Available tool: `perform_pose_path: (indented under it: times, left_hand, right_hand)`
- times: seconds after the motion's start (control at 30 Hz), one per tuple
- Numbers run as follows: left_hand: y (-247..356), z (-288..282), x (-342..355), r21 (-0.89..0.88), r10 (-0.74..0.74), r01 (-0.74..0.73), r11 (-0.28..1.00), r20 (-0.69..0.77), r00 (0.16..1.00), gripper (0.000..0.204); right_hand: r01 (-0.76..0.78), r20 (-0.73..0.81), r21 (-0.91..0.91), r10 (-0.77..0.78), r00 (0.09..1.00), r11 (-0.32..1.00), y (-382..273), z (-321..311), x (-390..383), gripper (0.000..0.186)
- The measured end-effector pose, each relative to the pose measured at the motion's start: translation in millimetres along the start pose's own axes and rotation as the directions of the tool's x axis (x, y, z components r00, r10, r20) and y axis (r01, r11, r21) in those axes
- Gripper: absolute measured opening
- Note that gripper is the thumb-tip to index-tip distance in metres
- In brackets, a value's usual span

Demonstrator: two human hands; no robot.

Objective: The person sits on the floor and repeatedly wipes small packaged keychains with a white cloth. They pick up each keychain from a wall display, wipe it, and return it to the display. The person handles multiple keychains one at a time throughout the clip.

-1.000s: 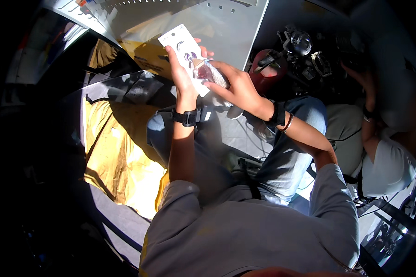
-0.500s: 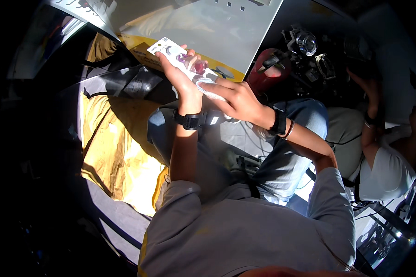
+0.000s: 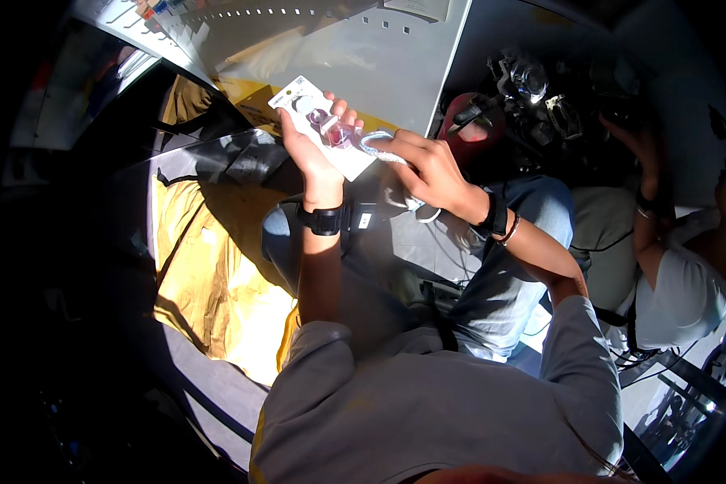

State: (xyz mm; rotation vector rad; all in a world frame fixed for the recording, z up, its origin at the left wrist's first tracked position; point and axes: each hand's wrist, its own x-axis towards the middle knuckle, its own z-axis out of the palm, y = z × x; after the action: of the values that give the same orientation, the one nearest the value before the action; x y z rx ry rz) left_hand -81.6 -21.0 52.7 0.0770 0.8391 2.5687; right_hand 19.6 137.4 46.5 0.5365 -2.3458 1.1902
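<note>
In the sunlight, a white packaging card (image 3: 355,164) rests tilted in my left hand (image 3: 308,157), whose thumb lies along its near left edge and whose fingertips curl over the far side. Clear and pinkish-purple plastic pieces (image 3: 339,135) sit on its face; I cannot tell their exact kind. Just right of the card, my right hand (image 3: 437,171) pinches a folded whitish cloth (image 3: 376,146) with a bluish edge. The cloth's fold reaches the card's right side; whether it touches is unclear.
A large pale panel (image 3: 363,64) with a yellow lower edge stands ahead. Right of it are a red round container (image 3: 469,127) and metal parts (image 3: 528,81). A yellow cloth bag (image 3: 210,266) lies left. Another person's arm (image 3: 645,161) is at the far right.
My right hand has drawn the cloth back to the right, off the card's lower part. More of the card's face shows, and my left hand has tilted it slightly.
</note>
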Motion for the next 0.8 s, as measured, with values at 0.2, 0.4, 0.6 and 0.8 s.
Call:
perform_pose_path:
  times: [0.2, 0.4, 0.6, 0.8]
  left_hand:
    - [-22, 32, -11, 0.349, 0.312, -0.242, 0.905, -0.16, 0.936, 0.06]
    - [-24, 23, -9, 0.275, 0.171, -0.152, 0.949, -0.048, 0.984, 0.069]
    - [-4, 21, -12, 0.203, 0.044, -0.08, 0.976, 0.176, 0.983, 0.076]
    - [10, 26, -18, 0.16, -0.074, 0.032, 0.987, 0.263, 0.962, 0.075]
  right_hand:
    - [0.124, 0.011, -0.352, -0.129, 0.992, 0.928, -15, 0, -1, 0.056]
    - [0.131, 0.079, -0.279, -0.113, 0.99, 0.951, -20, 10, -11, 0.055]
    - [0.184, 0.045, -0.293, -0.178, 0.983, 0.938, -12, 7, -14, 0.044]
    - [0.23, 0.006, -0.213, -0.234, 0.972, 0.95, -6, -14, -12, 0.047]
